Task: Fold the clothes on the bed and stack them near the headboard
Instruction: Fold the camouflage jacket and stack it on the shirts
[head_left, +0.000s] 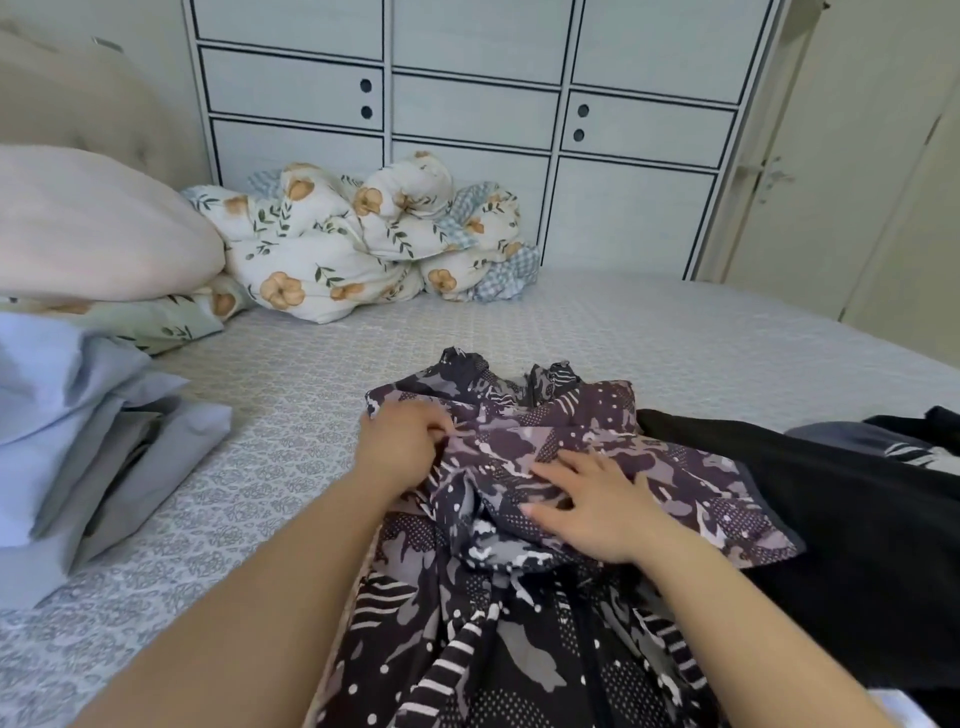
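A dark purple patterned garment (524, 613) lies on the bed in front of me, its top part folded over. My left hand (400, 447) pinches a fold of that fabric at its upper left. My right hand (592, 499) lies flat on the folded part with fingers spread. A stack of folded light blue and grey clothes (78, 431) sits at the left. A black garment (852, 525) lies unfolded at the right, touching the patterned one.
The bed (623, 332) has a grey patterned sheet. A crumpled floral duvet (358, 239) and a pink pillow (88, 228) lie at the far left by the padded headboard (78, 104). A white wardrobe (467, 104) stands behind the bed.
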